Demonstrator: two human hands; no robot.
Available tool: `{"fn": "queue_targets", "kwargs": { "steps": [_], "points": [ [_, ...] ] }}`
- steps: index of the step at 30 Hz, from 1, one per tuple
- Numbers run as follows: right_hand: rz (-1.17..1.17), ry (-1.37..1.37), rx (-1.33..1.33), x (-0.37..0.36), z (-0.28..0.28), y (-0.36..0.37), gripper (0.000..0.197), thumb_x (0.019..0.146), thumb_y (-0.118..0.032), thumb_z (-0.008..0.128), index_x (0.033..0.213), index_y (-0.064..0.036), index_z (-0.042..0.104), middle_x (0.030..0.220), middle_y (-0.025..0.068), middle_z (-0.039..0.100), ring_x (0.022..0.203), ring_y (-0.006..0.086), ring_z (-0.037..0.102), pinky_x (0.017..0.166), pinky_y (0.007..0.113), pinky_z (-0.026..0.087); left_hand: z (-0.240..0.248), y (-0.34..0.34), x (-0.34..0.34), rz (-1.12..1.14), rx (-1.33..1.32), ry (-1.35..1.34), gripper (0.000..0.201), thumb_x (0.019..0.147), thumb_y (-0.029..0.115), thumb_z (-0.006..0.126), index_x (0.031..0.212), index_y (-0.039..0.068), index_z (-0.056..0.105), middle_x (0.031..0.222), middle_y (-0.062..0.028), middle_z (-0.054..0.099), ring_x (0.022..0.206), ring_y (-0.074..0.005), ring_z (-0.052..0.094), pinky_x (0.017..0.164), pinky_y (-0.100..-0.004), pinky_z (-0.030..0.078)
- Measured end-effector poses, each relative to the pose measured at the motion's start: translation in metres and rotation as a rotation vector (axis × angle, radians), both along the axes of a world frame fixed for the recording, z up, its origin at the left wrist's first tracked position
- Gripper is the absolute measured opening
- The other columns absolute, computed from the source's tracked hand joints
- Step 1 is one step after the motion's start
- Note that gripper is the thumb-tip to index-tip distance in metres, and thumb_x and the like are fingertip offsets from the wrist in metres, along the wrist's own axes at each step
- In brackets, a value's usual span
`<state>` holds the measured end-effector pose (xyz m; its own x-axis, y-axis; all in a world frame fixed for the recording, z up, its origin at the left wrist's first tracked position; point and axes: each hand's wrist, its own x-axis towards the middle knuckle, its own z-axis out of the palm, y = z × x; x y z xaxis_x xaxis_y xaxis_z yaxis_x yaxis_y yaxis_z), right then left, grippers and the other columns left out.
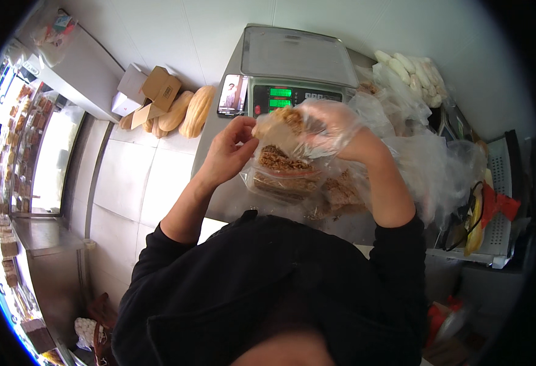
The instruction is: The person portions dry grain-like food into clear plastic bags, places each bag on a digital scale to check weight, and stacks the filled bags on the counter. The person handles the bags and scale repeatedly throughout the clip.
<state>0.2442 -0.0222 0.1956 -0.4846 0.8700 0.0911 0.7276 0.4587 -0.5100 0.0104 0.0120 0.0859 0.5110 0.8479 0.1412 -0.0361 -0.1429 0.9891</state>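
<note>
My right hand [335, 125] is wrapped in clear plastic and grips a clear plastic bag [277, 137] with golden-brown, crumbly nut-like clusters [289, 120] in it. At the bag's left edge my left hand [231, 149] has its thumb and fingers curled, apparently pinching the plastic. Just below lies an open zip bag [286, 183] with a red seal line, filled with flat brown pieces. Darker brown crumbly clusters [278, 160] sit at its mouth. Another clear bag of reddish-brown crumbly food [344, 189] rests to its right. The plastic partly hides my right fingers.
A digital scale with a metal pan [298, 58] and green display stands behind my hands, a phone [232, 96] at its left. Loose plastic bags [432, 171] crowd the right side. Big squashes [198, 113] and a cardboard box [160, 88] stand left, beyond the metal table [219, 204].
</note>
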Motion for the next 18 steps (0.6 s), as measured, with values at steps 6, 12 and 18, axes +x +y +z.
{"fn": "queue_targets", "kwargs": {
  "steps": [6, 12, 18],
  "points": [
    [-0.403, 0.709, -0.052, 0.024, -0.015, -0.021, 0.042, 0.082, -0.012, 0.07, 0.12, -0.0027, 0.056, 0.102, 0.0029, 0.061, 0.091, 0.0103, 0.058, 0.081, 0.027, 0.049, 0.001, -0.004, 0.001, -0.041, 0.051, 0.087, 0.018, 0.087, 0.003, 0.058, 0.105, 0.002, 0.058, 0.079, -0.0008, 0.054, 0.073, -0.0067, 0.053, 0.063, -0.0223, 0.047],
    [-0.79, 0.917, -0.063, 0.096, -0.019, -0.067, 0.036, 0.084, -0.019, 0.067, 0.113, 0.0012, 0.058, 0.097, 0.0049, 0.063, 0.086, 0.0115, 0.058, 0.076, 0.026, 0.047, 0.001, -0.01, 0.0, -0.047, 0.092, 0.144, 0.011, 0.086, 0.006, 0.06, 0.097, 0.002, 0.061, 0.085, -0.0027, 0.058, 0.075, -0.0083, 0.056, 0.064, -0.0227, 0.047],
    [-0.892, 0.362, -0.371, 0.15, -0.076, -0.117, 0.028, 0.086, -0.023, 0.065, 0.102, -0.0005, 0.061, 0.09, 0.0053, 0.064, 0.08, 0.0138, 0.057, 0.072, 0.029, 0.046, 0.002, -0.011, 0.003, -0.062, 0.195, 0.186, 0.008, 0.085, 0.005, 0.06, 0.093, 0.002, 0.062, 0.084, -0.0049, 0.058, 0.073, -0.0115, 0.057, 0.06, -0.0239, 0.044]
  ]
}}
